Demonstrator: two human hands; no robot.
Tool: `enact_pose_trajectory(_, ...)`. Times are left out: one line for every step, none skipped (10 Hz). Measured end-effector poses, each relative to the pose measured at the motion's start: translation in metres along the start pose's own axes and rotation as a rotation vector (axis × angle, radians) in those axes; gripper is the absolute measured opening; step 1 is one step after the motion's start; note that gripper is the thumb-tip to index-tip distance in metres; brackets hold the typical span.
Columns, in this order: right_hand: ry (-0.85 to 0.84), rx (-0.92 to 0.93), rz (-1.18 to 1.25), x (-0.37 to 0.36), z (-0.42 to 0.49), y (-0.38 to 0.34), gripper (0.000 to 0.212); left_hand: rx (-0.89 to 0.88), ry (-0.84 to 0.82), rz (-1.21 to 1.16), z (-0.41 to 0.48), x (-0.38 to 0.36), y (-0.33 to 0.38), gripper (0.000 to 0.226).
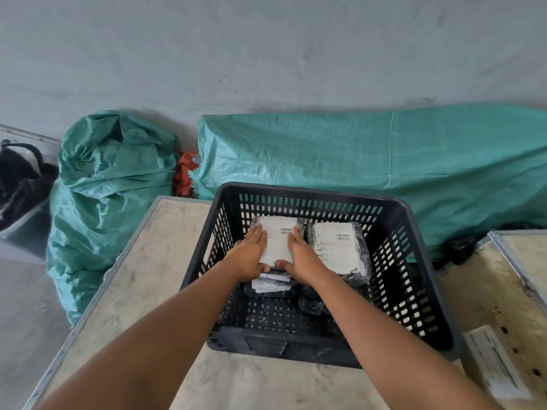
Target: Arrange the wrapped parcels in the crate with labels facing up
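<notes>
A black slotted plastic crate (414,279) stands on the pale table. Inside it lie black-wrapped parcels with white labels facing up. Both my hands rest on the left top parcel (278,241): my left hand (251,255) covers its left edge, my right hand (299,255) its right edge, thumbs hooked at its near edge. This parcel lies on another parcel (270,287) whose label shows below my hands. To the right sits a second labelled stack (337,247), and a smaller black-wrapped parcel (313,303) lies in front of it on the crate floor.
The table (165,261) has a metal-edged rim. A second table (509,291) at the right carries a white flat box (494,362). Green woven sacks (112,184) and a long green bundle (384,155) lie behind, against a grey wall. A dark bag (20,179) sits at far left.
</notes>
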State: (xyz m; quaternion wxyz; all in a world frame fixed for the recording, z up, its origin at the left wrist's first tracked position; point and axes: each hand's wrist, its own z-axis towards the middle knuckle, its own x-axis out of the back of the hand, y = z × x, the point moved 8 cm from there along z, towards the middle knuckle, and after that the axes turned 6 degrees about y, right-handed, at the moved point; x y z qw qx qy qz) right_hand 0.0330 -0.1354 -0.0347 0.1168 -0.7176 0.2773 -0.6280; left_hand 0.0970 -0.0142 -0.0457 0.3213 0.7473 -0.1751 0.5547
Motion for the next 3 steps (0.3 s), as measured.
enact_pose_trajectory(0.036, -0.016, 0.117, 0.017, -0.012, -0.003, 0.089, 0.021, -0.019, -0.039, -0.009, 0.012, 0.001, 0.110)
enact_pose_trajectory(0.081, -0.061, 0.396, 0.046, -0.033, 0.003, 0.065, 0.016, 0.001, -0.181, -0.026, 0.034, 0.010, 0.100)
enact_pose_trajectory(0.169, -0.068, 0.577, 0.078, -0.062, 0.013, 0.039, 0.048, 0.015, -0.325, -0.067, 0.050, 0.023, 0.078)
